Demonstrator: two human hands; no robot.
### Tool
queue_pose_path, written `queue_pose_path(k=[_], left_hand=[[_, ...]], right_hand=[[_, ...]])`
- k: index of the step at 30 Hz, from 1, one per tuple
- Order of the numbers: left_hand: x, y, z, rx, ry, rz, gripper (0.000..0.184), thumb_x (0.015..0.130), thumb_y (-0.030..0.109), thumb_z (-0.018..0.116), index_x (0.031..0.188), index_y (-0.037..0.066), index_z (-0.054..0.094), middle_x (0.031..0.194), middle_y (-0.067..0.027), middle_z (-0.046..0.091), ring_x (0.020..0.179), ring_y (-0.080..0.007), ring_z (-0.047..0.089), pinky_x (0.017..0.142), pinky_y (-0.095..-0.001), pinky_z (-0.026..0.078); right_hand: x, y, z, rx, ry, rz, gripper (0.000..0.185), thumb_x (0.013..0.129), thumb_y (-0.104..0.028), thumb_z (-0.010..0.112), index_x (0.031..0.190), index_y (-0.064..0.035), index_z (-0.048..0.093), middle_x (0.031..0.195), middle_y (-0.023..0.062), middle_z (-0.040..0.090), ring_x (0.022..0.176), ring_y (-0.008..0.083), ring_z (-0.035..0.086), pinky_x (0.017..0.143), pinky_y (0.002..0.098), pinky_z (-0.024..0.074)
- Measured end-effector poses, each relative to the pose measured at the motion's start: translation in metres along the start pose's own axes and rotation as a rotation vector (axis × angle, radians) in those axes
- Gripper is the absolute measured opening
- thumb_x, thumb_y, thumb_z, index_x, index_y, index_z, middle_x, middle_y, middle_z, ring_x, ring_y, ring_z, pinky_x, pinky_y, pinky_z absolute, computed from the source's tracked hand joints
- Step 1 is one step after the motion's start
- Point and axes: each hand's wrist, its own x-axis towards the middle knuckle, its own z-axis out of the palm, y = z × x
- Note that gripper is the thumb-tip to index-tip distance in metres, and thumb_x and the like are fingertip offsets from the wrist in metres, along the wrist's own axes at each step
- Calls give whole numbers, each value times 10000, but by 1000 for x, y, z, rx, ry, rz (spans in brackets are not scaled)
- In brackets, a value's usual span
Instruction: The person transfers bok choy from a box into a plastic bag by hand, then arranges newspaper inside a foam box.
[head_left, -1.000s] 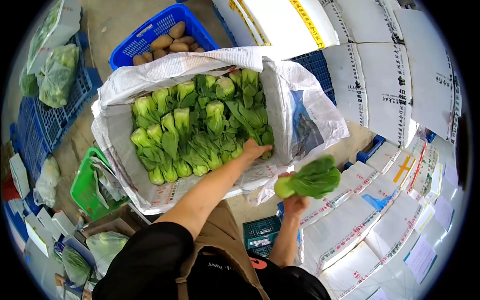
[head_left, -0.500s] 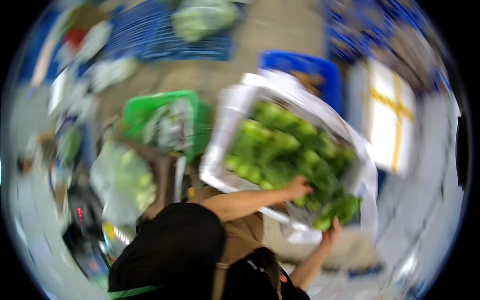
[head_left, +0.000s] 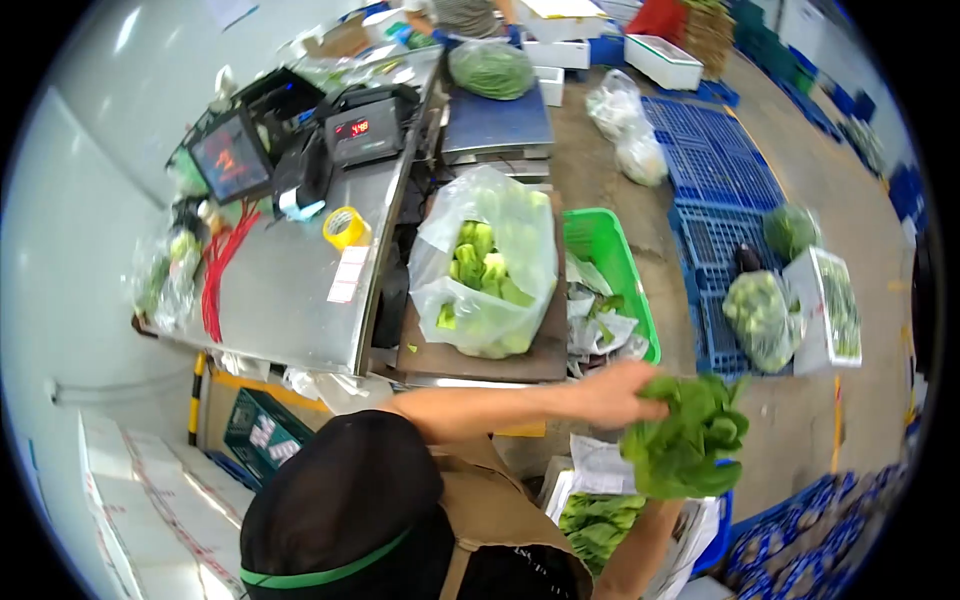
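Observation:
A bunch of leafy greens (head_left: 690, 435) is held up right of centre. My left hand (head_left: 625, 393) is closed on its left side, the arm stretched across from the left. My right forearm (head_left: 640, 550) rises from below to the bunch, and the leaves hide my right hand's fingers. Under the bunch, a white box (head_left: 557, 490) holds more greens (head_left: 600, 525). An open clear plastic bag (head_left: 430, 260) with green vegetables (head_left: 485, 262) inside stands on a brown platform (head_left: 540, 370) left of my hands.
A green crate (head_left: 640, 300) stands beside the platform. On the left, a steel table (head_left: 270, 300) bears scale displays (head_left: 362, 130), yellow tape (head_left: 345, 228) and red ties (head_left: 225, 270). Blue pallets (head_left: 715, 150) with bagged vegetables lie to the right. Another person (head_left: 465, 15) is at the back.
The view has swung from the box of greens towards the bag and table. The leafy greens, low at the box's edge before, are now raised above it, with my left hand closed on them.

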Motion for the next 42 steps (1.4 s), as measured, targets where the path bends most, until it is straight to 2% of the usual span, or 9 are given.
queue_pose_path(k=[6, 10, 13, 16, 20, 25, 31, 34, 42], left_hand=[[-20, -19, -235, -210, 550, -190, 277, 909, 217, 571, 1097, 17, 604, 917, -49, 668, 765, -135, 614, 689, -316, 498], [-75, -115, -313, -640, 913, -456, 373, 977, 276, 478, 1213, -11, 509, 1078, -94, 640, 954, -183, 642, 852, -357, 521], [-110, -200, -295, -1006, 809, -671, 453, 1014, 352, 321, 1280, 21, 477, 1218, -132, 580, 1087, -204, 587, 914, -386, 498], [-121, -277, -252, -1029, 841, -802, 385, 977, 218, 449, 1304, 14, 462, 1217, -130, 581, 1032, -209, 617, 885, -366, 511], [-125, -344, -230, -350, 935, -937, 422, 888, 171, 559, 1262, -10, 485, 1171, -193, 601, 1010, -320, 619, 841, -400, 503], [-113, -341, -205, 145, 763, -1141, 425, 845, 193, 588, 1203, -12, 485, 1155, -256, 554, 1068, -428, 537, 861, -466, 464], [-125, -362, -200, 464, 908, -1021, 398, 844, 181, 587, 1168, -10, 456, 1068, -226, 521, 983, -390, 543, 810, -489, 470], [-114, -368, -199, 494, 826, -1066, 383, 836, 194, 587, 1149, 3, 475, 1067, -226, 534, 1011, -405, 539, 831, -486, 463], [-101, -311, -223, 361, 526, -1066, 365, 855, 222, 547, 1117, -26, 494, 1088, -223, 548, 1014, -401, 555, 848, -478, 477]], right_hand=[[196, 22, 267, -1, -436, 232, 434, 884, -304, 603, 1216, -35, 522, 1168, 96, 597, 1026, 220, 593, 893, 377, 501], [235, 94, 383, 51, -481, 503, 373, 886, -200, 587, 1203, -12, 534, 1126, 105, 618, 1001, 191, 607, 884, 350, 505], [238, 193, 356, -63, -454, 673, 413, 904, -182, 578, 1269, -9, 492, 1215, 100, 578, 1063, 205, 583, 914, 361, 491], [228, 237, 327, -224, -355, 610, 450, 874, -173, 627, 1272, -4, 503, 1214, 103, 590, 1055, 203, 591, 897, 360, 491], [239, 235, 313, -871, -291, 380, 500, 798, -243, 737, 1175, 43, 575, 1108, 120, 643, 998, 233, 613, 848, 348, 493], [224, 275, 303, -1768, -313, 19, 586, 724, -563, 689, 1079, -97, 673, 986, 284, 546, 872, 456, 560, 756, 504, 477], [220, 272, 314, -1711, -99, -125, 669, 771, -596, 611, 1071, 0, 649, 996, 281, 500, 891, 466, 548, 788, 517, 465], [238, 304, 302, -2021, -72, 132, 679, 807, -588, 571, 1094, 25, 626, 1023, 295, 542, 947, 467, 554, 822, 502, 461], [254, 240, 285, -1297, -363, 426, 668, 800, -505, 640, 1197, 25, 554, 1153, 246, 598, 1090, 363, 560, 921, 411, 419]])
